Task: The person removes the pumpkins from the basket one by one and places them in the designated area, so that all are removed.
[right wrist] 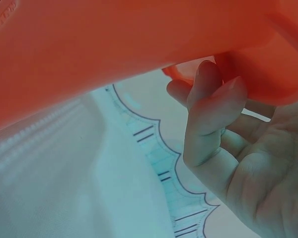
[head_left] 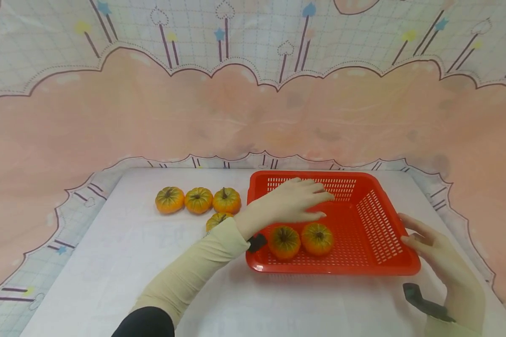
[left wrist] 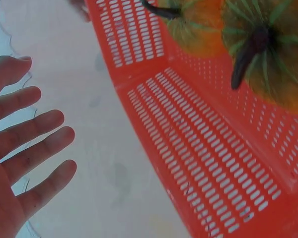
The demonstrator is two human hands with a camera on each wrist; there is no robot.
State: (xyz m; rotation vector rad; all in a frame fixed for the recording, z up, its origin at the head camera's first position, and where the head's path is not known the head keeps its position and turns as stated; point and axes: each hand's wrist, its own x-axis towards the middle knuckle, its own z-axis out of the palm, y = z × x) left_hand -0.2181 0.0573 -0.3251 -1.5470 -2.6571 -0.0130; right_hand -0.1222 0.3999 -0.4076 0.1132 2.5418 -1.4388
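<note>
A red plastic basket with slotted walls lies on the white table. Two small orange-and-green pumpkins, one beside the other, sit inside at its near left. My left hand reaches over the basket's left part, fingers spread and holding nothing; the left wrist view shows the same hand apart from the basket wall. At the basket's right end, my right hand grips the rim. In the right wrist view, its curled fingers meet the red edge.
Left of the basket, three pumpkins stand in a row: one at the left, one in the middle and one at the right. Another pumpkin sits nearer, partly hidden by my left sleeve. A patterned cloth hangs behind the table.
</note>
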